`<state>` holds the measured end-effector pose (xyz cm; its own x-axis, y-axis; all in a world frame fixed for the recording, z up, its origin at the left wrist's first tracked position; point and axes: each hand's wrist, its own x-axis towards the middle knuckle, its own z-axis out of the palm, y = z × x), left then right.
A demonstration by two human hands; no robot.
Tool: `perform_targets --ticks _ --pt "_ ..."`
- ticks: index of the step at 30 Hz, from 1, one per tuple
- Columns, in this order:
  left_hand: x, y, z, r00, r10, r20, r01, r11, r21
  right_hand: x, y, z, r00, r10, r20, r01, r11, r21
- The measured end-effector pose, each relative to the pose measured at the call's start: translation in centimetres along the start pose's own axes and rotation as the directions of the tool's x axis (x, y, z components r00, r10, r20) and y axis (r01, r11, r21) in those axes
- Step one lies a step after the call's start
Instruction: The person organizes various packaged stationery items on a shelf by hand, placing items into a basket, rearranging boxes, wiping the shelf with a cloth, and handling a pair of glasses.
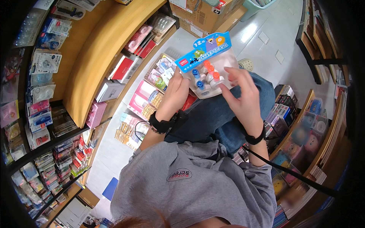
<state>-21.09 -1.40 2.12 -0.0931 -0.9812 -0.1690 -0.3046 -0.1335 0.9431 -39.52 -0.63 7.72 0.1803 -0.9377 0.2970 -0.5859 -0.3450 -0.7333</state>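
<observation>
A white display box (232, 58) with a blue printed header card (204, 52) is tilted above my lap. Inside it stand several small white bottles or tubes with orange caps (210, 69) and blue caps (200, 84). My left hand (177, 89) grips the box at its left edge, fingers partly hidden by the header. At the right side of the box, my right hand (242, 91) is spread, its thumb and fingers apart near the orange-capped pieces; whether it touches the box I cannot tell.
Shelves of packaged stationery (45, 64) line the left. On the floor lie a pink box (139, 98) and an open box of small packets (162, 72). Cardboard cartons (196, 17) stand ahead. Goods on a wooden shelf (293, 125) are at the right. A black cable (288, 171) runs from my right wrist.
</observation>
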Motion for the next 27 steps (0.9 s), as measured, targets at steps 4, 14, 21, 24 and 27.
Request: perform_targets --ticks 4,14,21,24,27 --pt "-0.3 0.4 0.0 0.998 -0.055 0.024 0.054 0.998 0.026 -0.2 -2.3 -1.2 0.99 0.045 0.13 -0.049 0.998 0.03" --pt "-0.9 -0.4 0.2 0.985 0.173 0.02 -0.172 0.985 -0.028 1.4 -4.0 -0.1 0.94 0.11 0.323 -0.135 0.989 0.057" --pt "-1.1 0.2 0.5 0.985 0.174 0.021 -0.173 0.985 -0.024 4.4 -3.8 -0.7 0.941 -0.088 0.328 0.172 0.956 -0.238" --pt "-0.7 -0.7 0.6 0.93 0.367 0.028 -0.368 0.926 0.081 5.4 -3.8 -0.5 0.874 -0.092 0.476 0.252 0.925 -0.285" --pt "-1.1 0.3 0.9 0.993 0.05 0.108 -0.022 0.97 -0.244 5.7 -3.8 0.0 0.838 -0.024 0.545 0.259 0.897 -0.358"
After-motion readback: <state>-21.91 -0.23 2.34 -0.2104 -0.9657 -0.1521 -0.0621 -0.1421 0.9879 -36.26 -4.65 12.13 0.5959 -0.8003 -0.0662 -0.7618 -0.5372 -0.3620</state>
